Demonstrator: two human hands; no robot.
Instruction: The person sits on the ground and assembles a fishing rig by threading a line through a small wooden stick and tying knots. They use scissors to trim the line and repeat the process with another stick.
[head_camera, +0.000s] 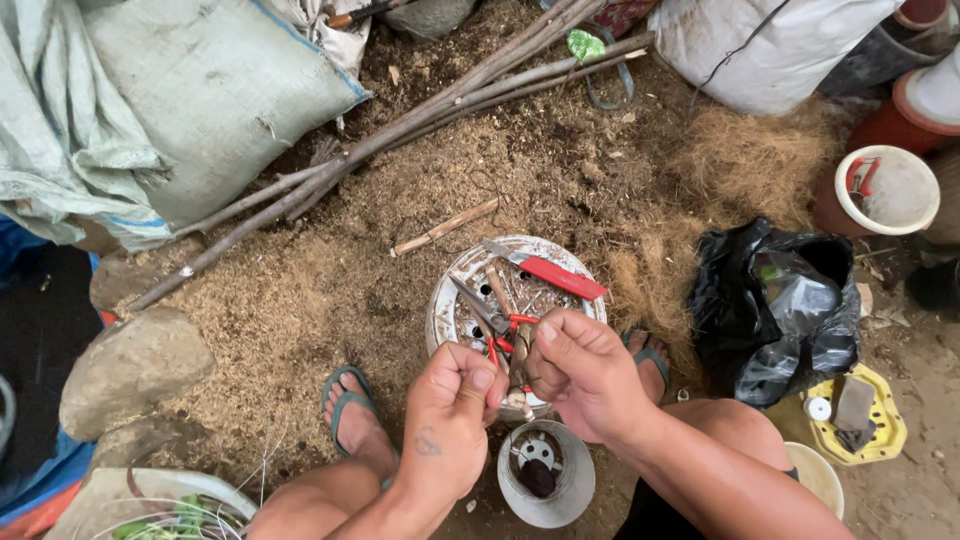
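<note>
My left hand (452, 415) and my right hand (580, 372) meet above an upturned white pot (455, 300). Both pinch a short brown stick (518, 372) that stands upright between them. On the upturned pot lie a red-handled knife (555, 273) and red-handled shears (490, 322). Below my hands stands a small grey pot (545, 473) with dark pieces inside. My two feet in teal sandals (345, 402) rest on the ground on either side of the upturned pot.
Long sticks (420, 115) lie across coarse brown fibre on the ground. Pale woven sacks (200, 90) are at the upper left, rocks (130, 365) at the left, a black plastic bag (775, 310) and a yellow tray (880, 420) at the right, and pots (890, 190) at the far right.
</note>
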